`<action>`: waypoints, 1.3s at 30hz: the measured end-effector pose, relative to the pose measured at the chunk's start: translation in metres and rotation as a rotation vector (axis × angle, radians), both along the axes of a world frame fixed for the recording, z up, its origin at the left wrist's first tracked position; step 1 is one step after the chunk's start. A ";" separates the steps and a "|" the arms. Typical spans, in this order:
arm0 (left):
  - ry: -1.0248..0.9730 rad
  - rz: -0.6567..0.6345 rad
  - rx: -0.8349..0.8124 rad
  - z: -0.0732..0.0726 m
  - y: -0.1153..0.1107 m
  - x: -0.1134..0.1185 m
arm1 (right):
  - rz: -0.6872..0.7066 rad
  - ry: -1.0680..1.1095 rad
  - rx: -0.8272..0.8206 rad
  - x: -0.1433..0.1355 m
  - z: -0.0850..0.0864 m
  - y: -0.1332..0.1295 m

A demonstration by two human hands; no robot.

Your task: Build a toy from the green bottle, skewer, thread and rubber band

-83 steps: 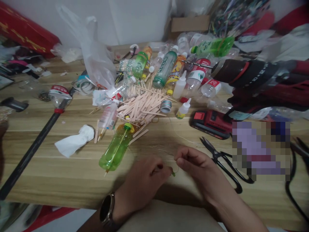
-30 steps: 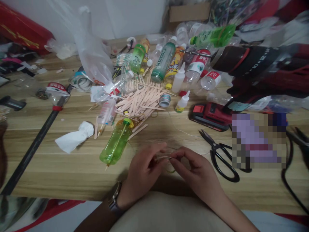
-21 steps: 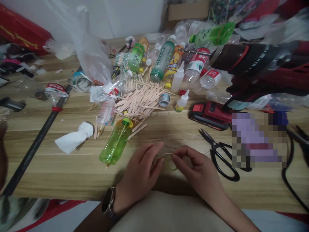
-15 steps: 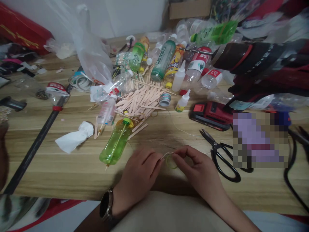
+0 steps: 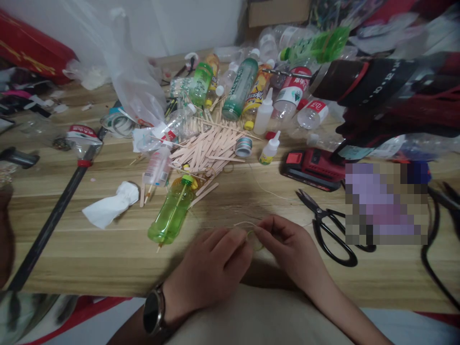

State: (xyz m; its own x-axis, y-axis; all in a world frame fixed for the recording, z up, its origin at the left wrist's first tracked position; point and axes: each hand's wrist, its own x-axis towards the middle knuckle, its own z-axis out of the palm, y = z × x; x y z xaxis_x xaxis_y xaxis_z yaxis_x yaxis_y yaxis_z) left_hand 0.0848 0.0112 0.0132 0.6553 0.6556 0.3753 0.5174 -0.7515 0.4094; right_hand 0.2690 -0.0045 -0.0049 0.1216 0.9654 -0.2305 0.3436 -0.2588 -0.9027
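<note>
My left hand [image 5: 219,258], with a watch on its wrist, is closed near the table's front edge, its fingertips at a thin yellowish-green band [image 5: 258,245]. Close beside it, my right hand [image 5: 287,247] pinches a thin pale string [image 5: 244,224] between thumb and forefinger. The string arches above the left fingers, and the band hangs between the two hands. A green bottle [image 5: 171,211] with a stick through it lies to the left of my hands. Black-handled scissors [image 5: 328,225] rest to the right.
Wooden sticks [image 5: 208,146] are heaped mid-table, with plastic bottles [image 5: 240,88] behind. A red and black drill [image 5: 316,165] stands at the right. Glue bottles [image 5: 269,149] and a small tin [image 5: 243,146] lie between. A dark pole [image 5: 53,220] and white tissue [image 5: 112,205] are at the left.
My left hand has shifted slightly right, nearer the right fingertips, and its fingers have moved over the band. The string's end now sticks out above the left hand. The view has shifted slightly.
</note>
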 end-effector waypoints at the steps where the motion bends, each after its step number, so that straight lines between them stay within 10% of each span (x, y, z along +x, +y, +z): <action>1: -0.042 0.028 -0.061 0.000 -0.001 0.001 | 0.011 -0.011 0.008 0.000 0.001 -0.001; 8: -0.154 0.124 -0.270 0.002 0.009 0.003 | 0.109 -0.051 0.103 0.000 0.005 -0.005; 14: -0.461 0.258 -1.169 -0.001 0.025 0.004 | 0.179 0.024 0.082 0.002 0.009 -0.006; 18: -0.650 0.251 -1.464 -0.007 0.028 0.002 | 0.219 0.108 0.036 0.002 0.011 -0.005; 39: -0.562 0.245 -1.297 -0.005 0.019 0.005 | 0.244 0.150 0.012 0.001 0.011 -0.004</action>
